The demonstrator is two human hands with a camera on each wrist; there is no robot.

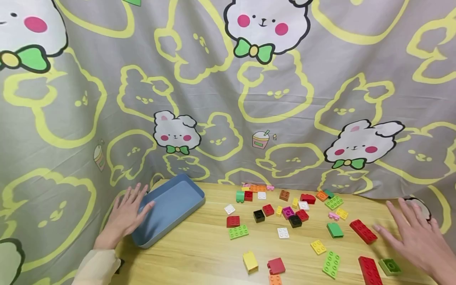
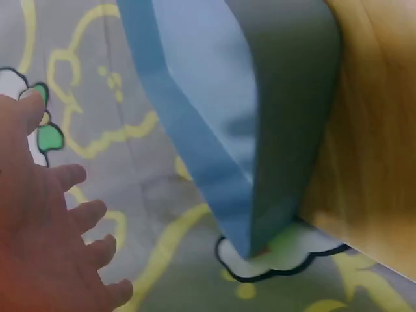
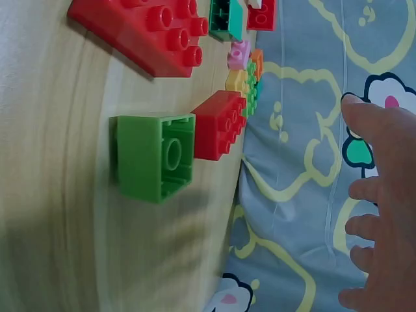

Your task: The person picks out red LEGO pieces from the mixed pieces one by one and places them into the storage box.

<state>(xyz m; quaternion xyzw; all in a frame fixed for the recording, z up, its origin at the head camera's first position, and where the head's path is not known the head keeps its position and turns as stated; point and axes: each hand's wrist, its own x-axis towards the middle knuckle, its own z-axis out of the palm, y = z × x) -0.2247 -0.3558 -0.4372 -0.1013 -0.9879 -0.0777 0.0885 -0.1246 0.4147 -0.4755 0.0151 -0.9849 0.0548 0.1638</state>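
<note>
My left hand (image 1: 128, 213), fingers spread, hovers over the left side of a blue-grey tray (image 1: 192, 206). In the left wrist view that hand (image 2: 58, 227) shows beside the tray (image 2: 214, 156) with nothing in its fingers. On the far right my right hand (image 1: 415, 233) is held with fingers straight and apart. Closest to it are a long red building brick (image 1: 363, 231), another red brick (image 1: 370, 271) and a green brick (image 1: 390, 266). The right wrist view shows the green brick (image 3: 156, 156) lying with its hollow underside visible, and the right hand (image 3: 383, 201) holding nothing.
Several bricks lie scattered over the wooden table (image 1: 199, 253), among them a yellow brick (image 1: 250, 262), a light green brick (image 1: 331, 264) and a black brick (image 1: 259, 215). A grey curtain (image 1: 213, 99) with cartoon rabbits hangs behind and to the left.
</note>
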